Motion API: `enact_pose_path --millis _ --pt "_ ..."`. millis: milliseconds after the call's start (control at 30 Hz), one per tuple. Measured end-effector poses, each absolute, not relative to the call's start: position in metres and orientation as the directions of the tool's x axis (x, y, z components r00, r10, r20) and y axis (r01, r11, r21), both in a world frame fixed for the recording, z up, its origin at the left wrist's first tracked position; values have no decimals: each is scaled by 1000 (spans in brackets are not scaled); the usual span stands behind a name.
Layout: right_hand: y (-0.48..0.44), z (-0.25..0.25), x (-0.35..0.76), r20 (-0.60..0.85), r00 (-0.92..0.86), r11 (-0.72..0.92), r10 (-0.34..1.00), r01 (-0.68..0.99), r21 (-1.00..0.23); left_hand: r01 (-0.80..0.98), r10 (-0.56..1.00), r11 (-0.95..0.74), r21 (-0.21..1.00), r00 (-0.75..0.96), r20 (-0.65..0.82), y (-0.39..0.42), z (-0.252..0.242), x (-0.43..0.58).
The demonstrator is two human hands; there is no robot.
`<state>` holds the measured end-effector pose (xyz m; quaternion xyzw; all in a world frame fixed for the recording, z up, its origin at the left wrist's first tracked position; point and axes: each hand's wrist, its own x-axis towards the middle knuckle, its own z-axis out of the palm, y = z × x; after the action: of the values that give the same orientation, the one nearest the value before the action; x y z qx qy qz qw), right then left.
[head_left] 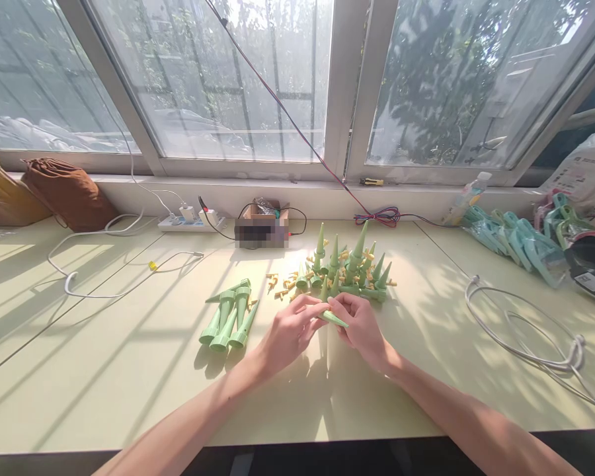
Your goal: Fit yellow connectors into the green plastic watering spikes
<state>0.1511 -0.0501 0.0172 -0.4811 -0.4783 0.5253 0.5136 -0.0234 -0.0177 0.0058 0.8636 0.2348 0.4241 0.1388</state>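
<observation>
Low over the table, my left hand is closed around a green plastic watering spike, its pointed end slanting down to the right. My right hand pinches at the same spike with thumb and fingers; whether a small valve is between the fingertips is hidden. Just beyond both hands stands a cluster of green spikes, some upright, some lying, with yellow valves among them. Loose yellow valves are scattered at its left. Several more spikes lie grouped to the left of my left hand.
Along the back are a power strip, a small box and a coiled cable. A white cable runs over the left side; a grey cable loops at right. Bagged teal plastic items and a bottle stand back right.
</observation>
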Motion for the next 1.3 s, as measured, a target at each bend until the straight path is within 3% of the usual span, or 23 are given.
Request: enact_pose_path --millis 300,400,500,633,800,900,1100,1300 --pt "-50 7 152 74 2 74 997 -19 -997 326 721 -686 650 424 548 -19 5 -17" --pt "-50 6 153 160 10 159 987 69 -985 221 818 -506 834 431 381 -22 12 -15" --pt "-50 4 153 217 7 215 976 134 -968 120 873 -207 971 472 128 -23 18 -14" --pt "-50 1 154 272 -13 269 962 194 -943 113 858 73 991 499 -120 -19 19 -15" --pt "-50 -1 156 352 -53 351 935 295 -888 57 808 298 953 516 -284 -17 19 -18" --pt "-50 -1 157 373 -62 372 926 318 -872 24 808 296 955 527 -264 -17 19 -18" --pt "-49 -1 158 386 -47 380 921 322 -867 22 843 104 994 528 -100 -20 20 -16" --pt "-49 1 157 374 -26 362 927 317 -877 116 868 19 993 491 -74 -22 24 -14"
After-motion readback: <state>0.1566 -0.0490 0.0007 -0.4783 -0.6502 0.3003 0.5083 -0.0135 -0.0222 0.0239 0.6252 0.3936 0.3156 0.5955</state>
